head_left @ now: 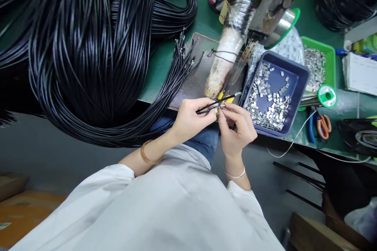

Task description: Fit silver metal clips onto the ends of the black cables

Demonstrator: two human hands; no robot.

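My left hand (196,117) is closed on a black cable (226,99), whose stripped end points up to the right. My right hand (238,123) meets it, thumb and fingertips pinched on a small shiny metal piece (219,107) at the cable; its exact shape is partly hidden by the fingers. Just behind the fingertips is something yellow (229,101), likewise partly covered. A blue tray (294,98) of small silvery metal connector shells (265,114) stands right beside my right hand. To the left, a bundle of black cables (176,74) with stripped ends lies on the bench.
Large coils of black cable (88,47) hang over the bench's left edge. A wrapped duct (225,51) comes down ahead of my hands. Further right are a green tray (331,57), a solder spool (326,96) and orange-and-blue handled scissors or pliers (324,126).
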